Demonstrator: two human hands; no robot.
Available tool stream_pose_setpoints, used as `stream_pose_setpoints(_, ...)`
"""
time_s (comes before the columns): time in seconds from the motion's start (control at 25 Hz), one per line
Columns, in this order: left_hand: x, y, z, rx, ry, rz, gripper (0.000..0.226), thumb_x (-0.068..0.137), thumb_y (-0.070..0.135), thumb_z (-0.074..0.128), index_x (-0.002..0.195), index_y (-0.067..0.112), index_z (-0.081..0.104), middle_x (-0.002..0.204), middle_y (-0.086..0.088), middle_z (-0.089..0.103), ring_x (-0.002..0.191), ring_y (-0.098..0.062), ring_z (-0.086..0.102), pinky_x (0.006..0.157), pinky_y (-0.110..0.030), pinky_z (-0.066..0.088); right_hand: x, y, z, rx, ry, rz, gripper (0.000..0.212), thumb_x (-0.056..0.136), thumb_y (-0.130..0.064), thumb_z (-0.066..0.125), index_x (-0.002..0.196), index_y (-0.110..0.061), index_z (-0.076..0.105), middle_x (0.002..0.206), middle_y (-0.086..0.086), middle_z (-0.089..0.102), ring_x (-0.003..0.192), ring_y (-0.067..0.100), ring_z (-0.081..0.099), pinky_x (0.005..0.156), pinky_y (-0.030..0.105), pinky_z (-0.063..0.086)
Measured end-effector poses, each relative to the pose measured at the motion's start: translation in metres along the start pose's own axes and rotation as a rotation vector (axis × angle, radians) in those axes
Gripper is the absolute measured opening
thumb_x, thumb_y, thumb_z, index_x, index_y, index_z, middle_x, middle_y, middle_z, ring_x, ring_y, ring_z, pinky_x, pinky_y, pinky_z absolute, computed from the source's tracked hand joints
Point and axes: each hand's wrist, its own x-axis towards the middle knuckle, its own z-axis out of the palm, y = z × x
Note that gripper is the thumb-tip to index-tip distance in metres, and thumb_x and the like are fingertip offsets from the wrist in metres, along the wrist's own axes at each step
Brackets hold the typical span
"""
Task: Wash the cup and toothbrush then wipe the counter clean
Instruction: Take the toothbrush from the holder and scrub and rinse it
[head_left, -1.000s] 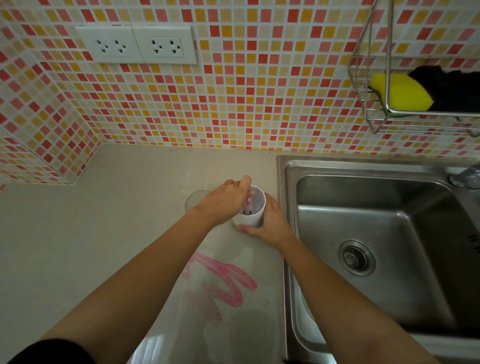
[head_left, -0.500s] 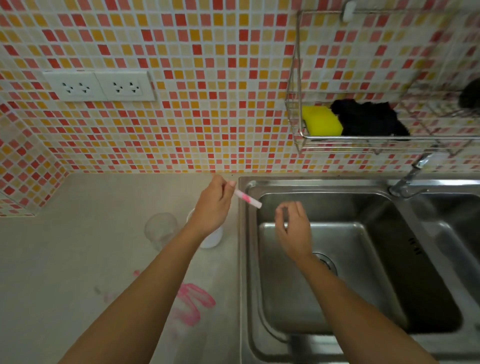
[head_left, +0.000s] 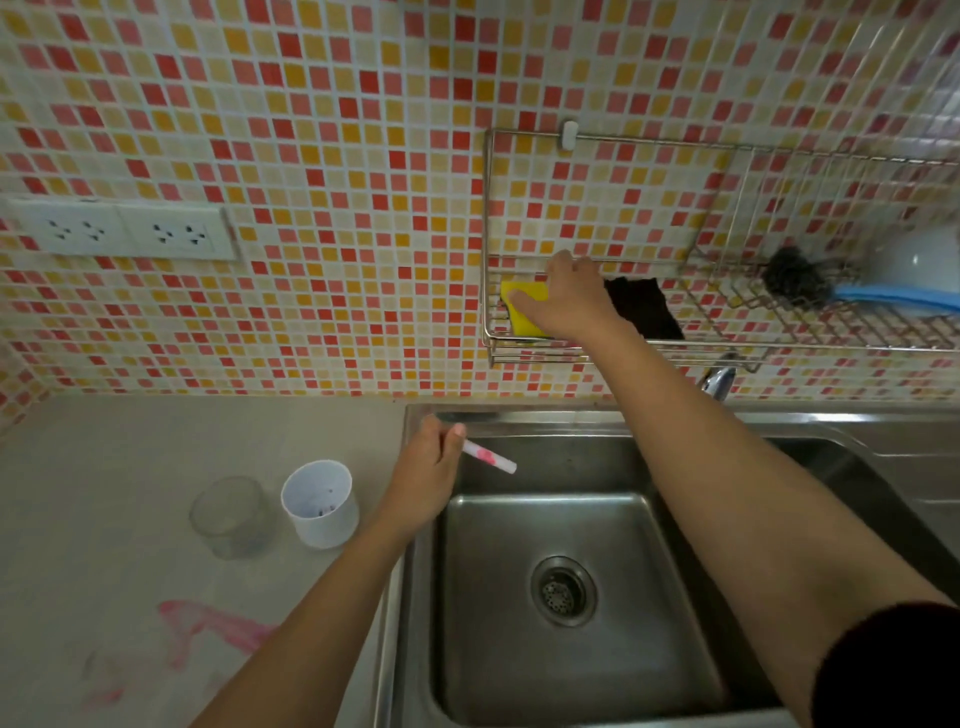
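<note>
My left hand (head_left: 427, 467) holds a white toothbrush (head_left: 491, 459) with pink smears, its end sticking out over the sink's left edge. The white cup (head_left: 319, 503) stands upright on the counter (head_left: 130, 457) just left of that hand, with dark specks inside. My right hand (head_left: 569, 299) reaches up into the wire wall rack (head_left: 727, 343) and closes around a yellow sponge (head_left: 522, 310). A pink smear (head_left: 218, 626) marks the counter near its front.
A clear glass (head_left: 231, 517) stands left of the cup. The steel sink (head_left: 571, 597) with its drain fills the lower middle; the tap (head_left: 719, 382) is behind it. The rack also holds a black cloth (head_left: 641, 312), a dark brush (head_left: 795, 280) and a blue-handled item. Wall sockets (head_left: 119, 228) sit at left.
My right hand rose from over the sink to the rack and closed on the yellow sponge. My left hand still holds the toothbrush by the sink's edge. The view tilted upward.
</note>
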Motion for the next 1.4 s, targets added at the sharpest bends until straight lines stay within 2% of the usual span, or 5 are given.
stream_pose_setpoints(0.2, -0.008, 0.008, -0.01, -0.002, 0.074, -0.031, 0.024, 0.099, 0.036, 0.036, 0.099, 0.014, 0.045, 0.076, 0.0, 0.054, 0.066, -0.01, 0.053, 0.058, -0.02, 0.043, 0.022, -0.019, 0.016, -0.166, -0.38, 0.127, 0.096, 0.086, -0.056, 0.052, 0.147, -0.007, -0.004, 0.155, 0.017, 0.016, 0.138, 0.036, 0.025, 0.107, 0.041, 0.033)
stream_pose_setpoints(0.44, -0.014, 0.019, 0.004, -0.066, 0.143, -0.146, 0.023, 0.101, 0.035, 0.031, 0.099, 0.016, 0.045, 0.077, 0.003, 0.051, 0.067, -0.007, 0.049, 0.057, -0.021, 0.039, -0.034, -0.027, -0.01, 0.094, 0.168, -0.138, 0.059, 0.096, -0.037, 0.033, 0.147, -0.013, 0.013, 0.135, 0.025, 0.035, 0.12, 0.039, 0.037, 0.096, 0.046, 0.035)
stream_pose_setpoints(0.6, -0.006, 0.024, 0.039, -0.352, 0.144, -0.391, 0.036, 0.1, 0.041, 0.03, 0.109, 0.012, 0.051, 0.087, 0.0, 0.051, 0.08, -0.014, 0.049, 0.072, -0.03, 0.038, -0.127, 0.014, -0.004, 0.185, 0.468, -0.288, 0.058, 0.094, -0.04, 0.026, 0.147, -0.018, 0.016, 0.105, 0.008, 0.039, 0.087, 0.02, 0.041, 0.072, 0.032, 0.036)
stream_pose_setpoints(0.96, -0.009, 0.073, 0.097, -0.883, 0.066, -0.79, 0.027, 0.098, 0.021, 0.047, 0.077, 0.007, 0.055, 0.064, -0.003, 0.046, 0.055, -0.009, 0.039, 0.048, -0.019, 0.035, -0.171, 0.119, 0.066, -0.141, 0.202, -0.204, 0.056, 0.092, -0.037, 0.03, 0.142, -0.014, 0.03, 0.084, 0.012, 0.051, 0.065, 0.021, 0.047, 0.057, 0.031, 0.041)
stream_pose_setpoints(1.4, -0.016, 0.077, 0.122, -1.068, -0.109, -0.724, 0.012, 0.091, -0.003, 0.047, 0.093, -0.004, 0.059, 0.069, -0.009, 0.053, 0.06, -0.01, 0.048, 0.045, -0.012, 0.042, -0.167, 0.161, 0.063, 0.106, 0.066, -0.205, 0.059, 0.098, -0.023, 0.036, 0.148, -0.021, 0.005, 0.096, 0.009, 0.032, 0.066, 0.018, 0.043, 0.06, 0.028, 0.038)
